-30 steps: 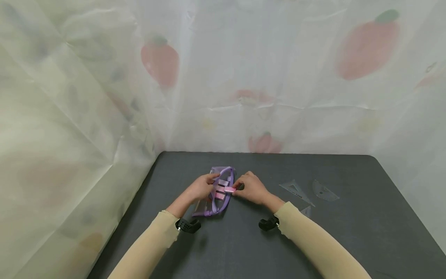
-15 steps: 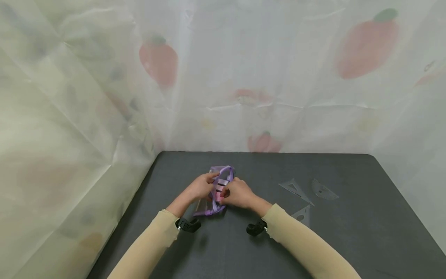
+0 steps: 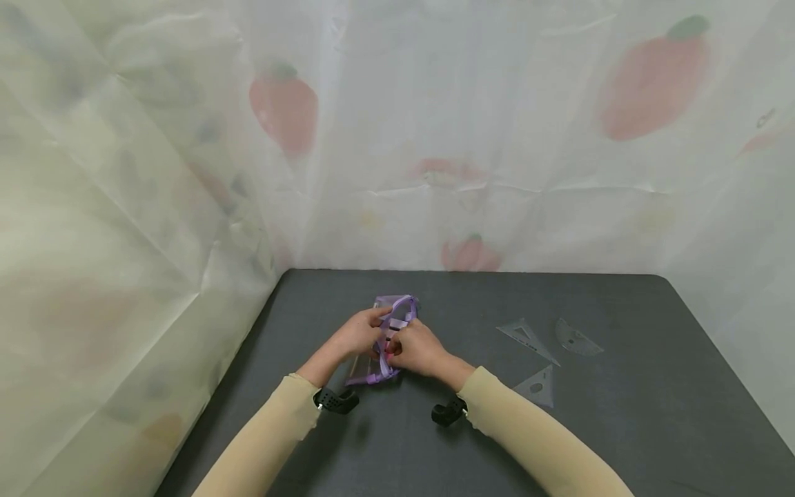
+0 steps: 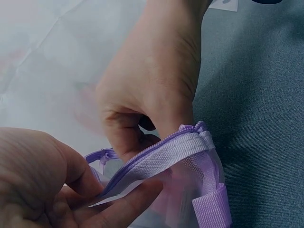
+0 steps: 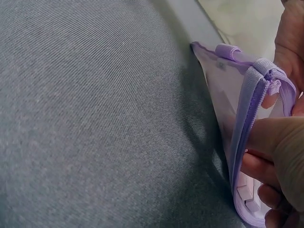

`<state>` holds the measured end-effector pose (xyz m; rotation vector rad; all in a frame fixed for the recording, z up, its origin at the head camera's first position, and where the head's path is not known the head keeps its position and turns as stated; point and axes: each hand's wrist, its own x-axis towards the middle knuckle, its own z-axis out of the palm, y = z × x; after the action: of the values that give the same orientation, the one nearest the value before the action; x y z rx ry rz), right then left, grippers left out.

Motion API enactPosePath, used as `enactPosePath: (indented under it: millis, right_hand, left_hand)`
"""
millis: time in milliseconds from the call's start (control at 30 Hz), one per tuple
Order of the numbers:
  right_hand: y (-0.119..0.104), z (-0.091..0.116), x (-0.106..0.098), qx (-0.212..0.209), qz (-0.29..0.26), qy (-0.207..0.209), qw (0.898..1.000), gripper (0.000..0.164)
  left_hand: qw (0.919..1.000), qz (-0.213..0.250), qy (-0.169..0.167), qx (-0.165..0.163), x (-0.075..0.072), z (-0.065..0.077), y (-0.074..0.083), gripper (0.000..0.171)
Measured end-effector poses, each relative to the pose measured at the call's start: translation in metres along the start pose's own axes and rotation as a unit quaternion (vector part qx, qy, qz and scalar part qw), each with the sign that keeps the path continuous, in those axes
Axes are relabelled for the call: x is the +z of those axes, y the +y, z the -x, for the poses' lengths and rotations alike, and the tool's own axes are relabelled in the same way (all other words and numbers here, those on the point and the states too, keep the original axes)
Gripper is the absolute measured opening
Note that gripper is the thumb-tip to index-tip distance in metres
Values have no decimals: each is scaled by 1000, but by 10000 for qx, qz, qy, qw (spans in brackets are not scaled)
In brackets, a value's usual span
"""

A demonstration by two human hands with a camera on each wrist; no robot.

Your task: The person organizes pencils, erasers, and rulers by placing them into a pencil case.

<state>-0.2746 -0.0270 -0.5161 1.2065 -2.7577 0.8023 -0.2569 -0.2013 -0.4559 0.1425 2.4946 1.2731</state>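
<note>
On a dark grey table [image 3: 621,428], the left hand [image 3: 357,335] pinches the zipped rim of a see-through, lilac-trimmed pouch [image 5: 222,90], while the right hand's [image 3: 424,349] bent fingers reach inside by small pale-pink rectangular blocks [image 5: 245,192], their hold impossible to tell, near two transparent triangular set squares [image 3: 545,393].

Dk tabletop [image 3: 621,428] w/ fruit-printed sheeting [image 3: 528,103] hung at far, L & R sides.
At R, clear protractor [image 3: 577,339] is laid; 1 clear set square [image 3: 530,339] is seen just L of it, 2nd set square [image 3: 546,388] nearer.
</note>
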Motion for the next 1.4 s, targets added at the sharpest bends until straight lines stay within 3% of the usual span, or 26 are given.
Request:
enactPosePath:
  millis: [233, 667, 1067, 1400]
  right_hand:
    - [10, 7, -4, -103, -130, -27, 9999, 13]
    - [31, 29, -39, 664, -441, 91, 9968, 30]
    - [68, 71, -88, 1385, -623, 335, 9878, 43]
    - [104, 115, -125, 1683, -211, 588, 9838, 55]
  left_hand:
    - [10000, 25, -15, -9, 1, -2, -1, 60]
    - [9999, 162, -40, -30, 1, -2, -3, 59]
    - [9999, 123, -22, -8, 3, 0, -3, 60]
    - [9999, 73, -65, 36, 3, -3, -3, 59]
